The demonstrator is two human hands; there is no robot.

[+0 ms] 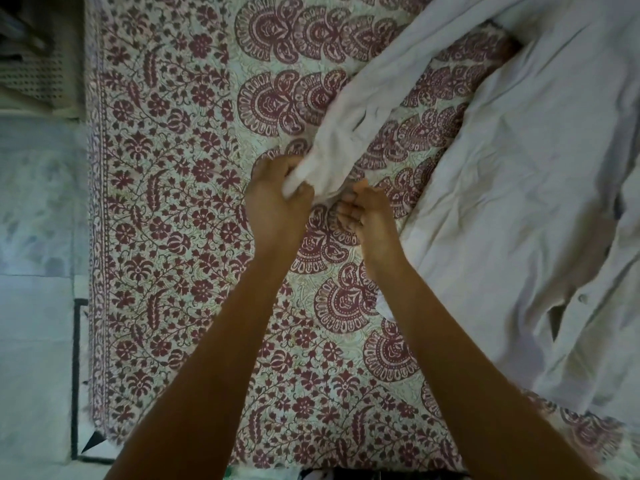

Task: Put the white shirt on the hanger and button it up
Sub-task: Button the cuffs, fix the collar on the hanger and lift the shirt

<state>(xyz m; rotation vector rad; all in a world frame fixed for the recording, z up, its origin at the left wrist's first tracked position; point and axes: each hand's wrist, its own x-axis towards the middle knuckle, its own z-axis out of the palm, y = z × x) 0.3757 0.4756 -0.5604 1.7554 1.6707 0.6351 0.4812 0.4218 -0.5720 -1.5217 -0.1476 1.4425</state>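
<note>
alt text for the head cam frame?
The left hand grips the sleeve of a white button-up shirt by its cuff, right hand curled beside it, over a cream bedspread with maroon floral print. Shirt body lies crumpled at right; no hanger in view.

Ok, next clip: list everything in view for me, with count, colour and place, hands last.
white shirt: one, white, lying on the bed's right side
sleeve: one, white, stretched from the shirt toward the bed's middle
button: one seen, pale, on the shirt's edge, lower right
hanger: none in view
bedspread: one, pale with maroon floral print, covering the bed
floor: pale tiles, along the left
perforated item: one, white, top left corner
left-hand grip: one, closed round the sleeve's end
right-hand grip: one, fingers curled beside the sleeve's end; unclear whether it pinches cloth
</note>
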